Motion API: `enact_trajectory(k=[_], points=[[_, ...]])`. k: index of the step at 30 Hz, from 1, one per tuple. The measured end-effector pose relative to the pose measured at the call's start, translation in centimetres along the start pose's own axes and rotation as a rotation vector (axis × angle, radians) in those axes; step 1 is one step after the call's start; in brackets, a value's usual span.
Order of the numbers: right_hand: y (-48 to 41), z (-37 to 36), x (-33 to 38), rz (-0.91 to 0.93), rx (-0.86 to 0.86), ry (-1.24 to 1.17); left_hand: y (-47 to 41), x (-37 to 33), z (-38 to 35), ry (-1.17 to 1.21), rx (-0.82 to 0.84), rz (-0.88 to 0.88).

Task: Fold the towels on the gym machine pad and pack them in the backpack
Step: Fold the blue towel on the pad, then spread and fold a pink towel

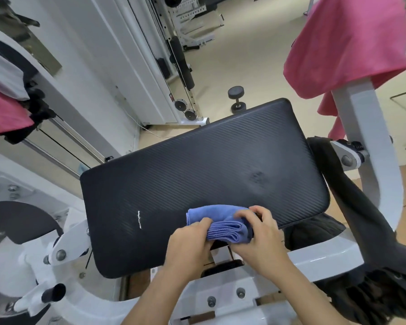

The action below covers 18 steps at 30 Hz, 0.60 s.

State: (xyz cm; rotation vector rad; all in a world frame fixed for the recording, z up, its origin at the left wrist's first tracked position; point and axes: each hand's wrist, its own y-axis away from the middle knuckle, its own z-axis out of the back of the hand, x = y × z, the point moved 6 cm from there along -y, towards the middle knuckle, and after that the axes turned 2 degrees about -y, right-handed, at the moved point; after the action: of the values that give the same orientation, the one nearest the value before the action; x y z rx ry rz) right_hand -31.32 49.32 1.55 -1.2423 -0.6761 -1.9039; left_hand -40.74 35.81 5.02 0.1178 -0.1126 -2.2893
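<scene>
Between the two hands, at the near edge of the gym machine pad (209, 160), lies the blue towel (223, 225). It is folded into a thick bundle, its stacked layers showing on the side toward the person. Its position at the pad's edge is judged convenient for lifting it clear once folding ends.

The left hand (192, 240) pinches the towel's left end, thumb on top. The right hand (261, 233) is curled over the right end with bent fingers on the cloth; contact underneath is hidden. Folding of this piece appears nearly complete.

Right of and below the right hand, a black bag (373, 299), apparently the backpack, hangs off the white frame (361, 118). Far beyond that hand, a pink towel (347, 43) drapes over the frame's top. Another pink cloth (5, 113) hangs well left of the left hand. Neither is folded yet.
</scene>
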Motion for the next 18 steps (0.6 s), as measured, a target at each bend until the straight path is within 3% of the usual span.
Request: enact_trajectory(k=[3,4,6,9,13,18], points=[[0.2,-0.4,0.3,-0.249,0.12,-0.467,1.6,-0.1,0.2,0.677,0.009,0.298],[0.7,-0.7,1.0,-0.279,0.179,-0.524,2.4,-0.5,0.3,0.895,-0.018,0.387],[2.1,-1.5,2.9,-0.24,0.295,-0.515,4.4,-1.8,1.1,1.127,-0.045,0.398],[5.3,-1.5,6.0,-0.104,0.31,-0.503,8.3,-3.2,3.1,1.386,-0.027,0.336],[10.5,-1.0,8.5,-0.175,0.356,-0.674,13.9,-2.3,4.6,1.605,0.043,0.28],[16.8,-1.7,11.5,-0.174,0.294,-0.666,19.8,-0.8,6.1,1.611,0.044,0.122]])
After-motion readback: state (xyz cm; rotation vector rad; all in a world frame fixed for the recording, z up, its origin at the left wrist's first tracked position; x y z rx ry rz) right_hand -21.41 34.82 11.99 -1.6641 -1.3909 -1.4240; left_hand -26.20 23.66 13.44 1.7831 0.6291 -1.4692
